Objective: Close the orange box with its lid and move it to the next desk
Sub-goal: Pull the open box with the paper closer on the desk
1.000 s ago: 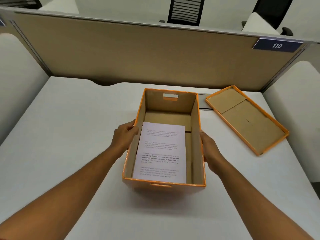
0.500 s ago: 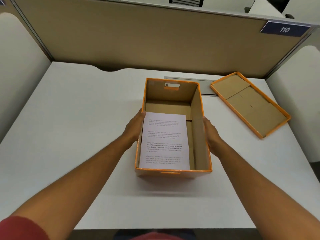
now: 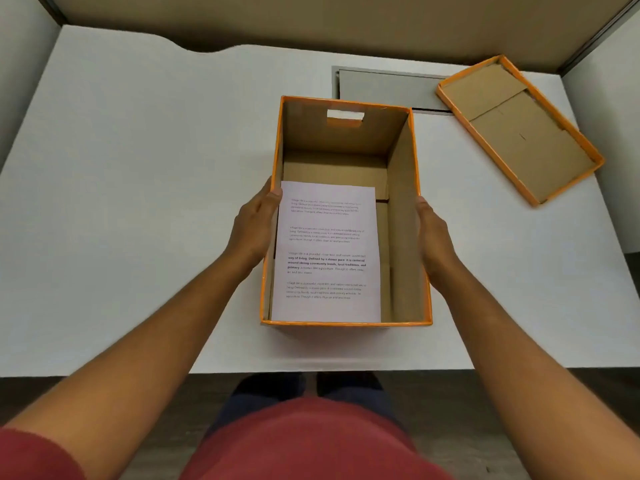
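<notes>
Head view, both hands' fingers [image 3: 273,195] flat against orange box [image 3: 405,209]

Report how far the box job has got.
Done: nothing that shows. The orange box stands open on the white desk with a printed sheet inside. In hand: the left hand and right hand press its two long sides. Left: fit the lid, lying upturned to the right, then carry the box to the next desk.

Only readable thing here is the printed sheet [image 3: 327,252] inside the orange box [image 3: 408,216], at about 6 o'clock in it. The bold bit reads "way of living... a slower pace... strong community bonds, local traditions". Rest is too blurry.
</notes>
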{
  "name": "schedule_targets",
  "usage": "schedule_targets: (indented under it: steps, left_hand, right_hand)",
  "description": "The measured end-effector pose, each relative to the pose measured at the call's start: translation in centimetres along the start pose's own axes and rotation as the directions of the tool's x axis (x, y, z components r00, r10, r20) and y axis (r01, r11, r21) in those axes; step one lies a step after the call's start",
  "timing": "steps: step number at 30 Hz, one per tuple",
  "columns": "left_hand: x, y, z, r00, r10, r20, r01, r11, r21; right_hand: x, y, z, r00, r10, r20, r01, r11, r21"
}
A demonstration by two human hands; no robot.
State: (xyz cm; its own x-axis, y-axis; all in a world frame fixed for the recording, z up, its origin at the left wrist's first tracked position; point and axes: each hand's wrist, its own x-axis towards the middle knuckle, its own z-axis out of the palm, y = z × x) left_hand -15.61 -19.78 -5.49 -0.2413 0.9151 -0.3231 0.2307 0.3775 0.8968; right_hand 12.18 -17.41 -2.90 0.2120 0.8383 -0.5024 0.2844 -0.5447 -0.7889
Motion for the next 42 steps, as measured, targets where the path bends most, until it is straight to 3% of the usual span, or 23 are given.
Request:
schedule_targets:
  steps: [6,11,20,25,42]
  left_hand:
    - [-1.4,-1.3,-0.1,1.000,-0.014,-0.011,0.014,0.999,-0.035]
    - [-2.8,-2.3,-0.3,0.999,-0.019,-0.030,0.018,0.999,-0.027]
    - [-1.2,-0.9,-1.7,0.973,-0.195,0.122,0.213,0.965,-0.155]
    - [-1.4,-1.1,-1.9,0.983,-0.166,0.074,0.173,0.979,-0.107]
    - [-2.7,-1.1,-3.0,0.991,-0.128,0.038,0.129,0.992,-0.009]
  right_hand:
    - [-0.7,1.4,-0.3,0.999,-0.043,0.009,0.044,0.998,-0.052]
    - [-1.8,1.9,0.0,1.000,0.003,0.024,-0.001,0.997,-0.079]
    - [-1.6,0.6,-1.2,0.987,0.101,0.123,-0.111,0.991,0.079]
    - [-2.2,0.7,1.2,0.995,0.097,0.040,-0.098,0.995,0.029]
    - [-2.3,0.9,1.9,0.991,0.132,0.004,-0.132,0.990,-0.053]
